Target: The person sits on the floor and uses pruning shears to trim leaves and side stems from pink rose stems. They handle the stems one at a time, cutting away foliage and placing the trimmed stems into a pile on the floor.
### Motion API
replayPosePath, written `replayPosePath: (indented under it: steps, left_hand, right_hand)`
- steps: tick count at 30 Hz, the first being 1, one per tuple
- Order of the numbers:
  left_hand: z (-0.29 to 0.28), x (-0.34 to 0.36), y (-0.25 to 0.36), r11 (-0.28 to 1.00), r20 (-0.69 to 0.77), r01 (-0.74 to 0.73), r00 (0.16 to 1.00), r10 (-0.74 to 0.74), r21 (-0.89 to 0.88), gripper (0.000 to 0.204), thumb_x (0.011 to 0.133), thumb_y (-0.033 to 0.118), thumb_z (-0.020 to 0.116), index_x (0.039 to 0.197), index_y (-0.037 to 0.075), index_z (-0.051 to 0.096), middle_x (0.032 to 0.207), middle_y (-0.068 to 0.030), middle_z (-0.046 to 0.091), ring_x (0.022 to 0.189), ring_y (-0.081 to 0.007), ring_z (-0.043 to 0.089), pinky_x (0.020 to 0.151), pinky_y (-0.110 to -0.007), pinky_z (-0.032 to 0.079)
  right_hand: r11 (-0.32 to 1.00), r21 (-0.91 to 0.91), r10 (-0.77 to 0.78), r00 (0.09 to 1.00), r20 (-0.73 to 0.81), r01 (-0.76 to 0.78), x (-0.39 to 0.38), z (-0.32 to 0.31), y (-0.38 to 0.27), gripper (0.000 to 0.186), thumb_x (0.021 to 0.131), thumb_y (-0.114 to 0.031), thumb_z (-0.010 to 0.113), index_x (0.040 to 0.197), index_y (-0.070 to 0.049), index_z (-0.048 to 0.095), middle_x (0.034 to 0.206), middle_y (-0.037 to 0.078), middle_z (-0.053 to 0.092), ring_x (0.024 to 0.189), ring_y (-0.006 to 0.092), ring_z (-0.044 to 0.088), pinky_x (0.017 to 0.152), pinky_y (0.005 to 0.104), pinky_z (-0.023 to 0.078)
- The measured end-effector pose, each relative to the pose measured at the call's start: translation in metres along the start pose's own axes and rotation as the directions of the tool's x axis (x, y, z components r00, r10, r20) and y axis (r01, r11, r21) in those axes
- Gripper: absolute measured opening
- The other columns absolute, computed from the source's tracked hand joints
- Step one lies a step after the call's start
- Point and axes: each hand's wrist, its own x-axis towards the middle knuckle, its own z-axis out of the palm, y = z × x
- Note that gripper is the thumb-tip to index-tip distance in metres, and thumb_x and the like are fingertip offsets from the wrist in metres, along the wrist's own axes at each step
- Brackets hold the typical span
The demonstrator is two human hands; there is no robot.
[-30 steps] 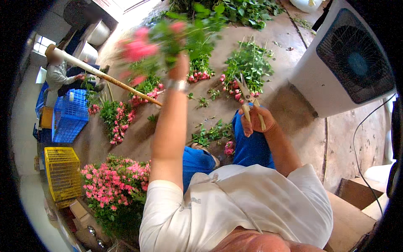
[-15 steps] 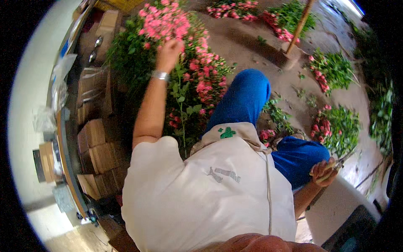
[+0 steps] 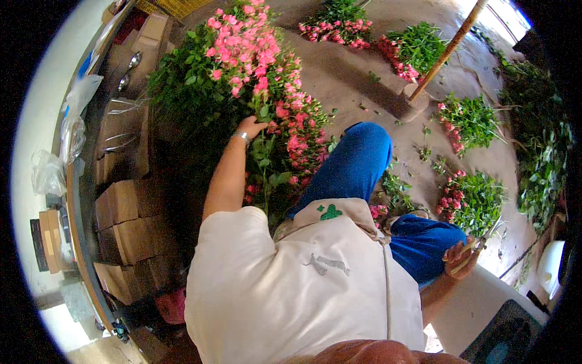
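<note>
My left hand (image 3: 251, 126) reaches out over a large heap of pink spray roses (image 3: 242, 48). Its fingers are closed on a leafy rose stem (image 3: 265, 148) that runs down toward my body, though the fingertips are partly lost among leaves. Out to the right, beside my bent knee, my right hand (image 3: 459, 258) grips a pair of pruning shears (image 3: 484, 241). Their blades point up and away from me.
Several pink rose bunches (image 3: 482, 197) lie on the floor at the right and far side. A wooden pole (image 3: 445, 51) stands in a round base. Cardboard boxes (image 3: 118, 203) are stacked under a bench on the left. Cut greenery (image 3: 539, 145) piles along the far right.
My left hand has come down from the pink blooms toward me, along the leafy stems. My right hand still holds the shears, slightly lower in view.
</note>
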Motion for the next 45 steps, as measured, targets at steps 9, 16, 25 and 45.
replayPosePath:
  steps: [9, 16, 25, 45]
  left_hand:
    - [-0.129, -0.165, 0.129, 0.490, -0.255, -0.538, 0.808, 0.530, -0.686, 0.027, 0.087, 0.019, 0.054, 0.111, 0.005, 0.054, 0.099, -0.0051, 0.062, 0.082, -0.0136, 0.061, 0.069, -0.030, 0.051]
    - [-0.304, -0.247, 0.287, -0.197, -0.602, -0.762, 0.295, 0.742, -0.617, 0.024, 0.089, 0.020, 0.052, 0.103, 0.001, 0.056, 0.096, -0.0076, 0.062, 0.085, -0.0191, 0.061, 0.071, -0.031, 0.051]
    - [-0.086, -0.177, 0.437, 0.280, -0.534, -0.936, 0.353, 0.768, -0.215, 0.040, 0.078, 0.032, 0.064, 0.059, -0.003, 0.059, 0.063, -0.0087, 0.063, 0.061, -0.0135, 0.060, 0.057, -0.026, 0.044]
    - [0.185, 0.065, 0.504, 0.565, -0.328, -0.632, 0.767, 0.551, -0.530, 0.022, 0.072, 0.021, 0.064, 0.075, -0.001, 0.062, 0.065, -0.0142, 0.063, 0.063, -0.0280, 0.062, 0.060, -0.038, 0.046]
  right_hand:
    - [0.995, 0.083, -0.041, 0.998, -0.057, 0.046, 0.000, -0.006, 0.007, 0.045, 0.091, -0.043, 0.039, 0.118, -0.007, 0.039, 0.069, 0.011, 0.052, 0.048, 0.0226, 0.049, 0.048, 0.0404, 0.047]
    - [0.998, 0.070, -0.006, 1.000, 0.015, 0.005, -0.005, -0.006, 0.007, 0.049, 0.090, -0.044, 0.039, 0.122, -0.006, 0.039, 0.074, 0.012, 0.052, 0.057, 0.0263, 0.052, 0.055, 0.0438, 0.046]
    - [0.991, 0.048, -0.127, 0.992, 0.020, 0.126, -0.008, 0.010, 0.004, 0.053, 0.089, -0.046, 0.039, 0.120, -0.003, 0.039, 0.069, 0.012, 0.052, 0.055, 0.0265, 0.054, 0.055, 0.0429, 0.049]
    - [0.989, 0.143, -0.040, 0.999, 0.036, 0.035, 0.005, 0.011, -0.004, 0.051, 0.088, -0.045, 0.043, 0.114, -0.001, 0.041, 0.072, 0.017, 0.054, 0.059, 0.0319, 0.058, 0.061, 0.0468, 0.050]
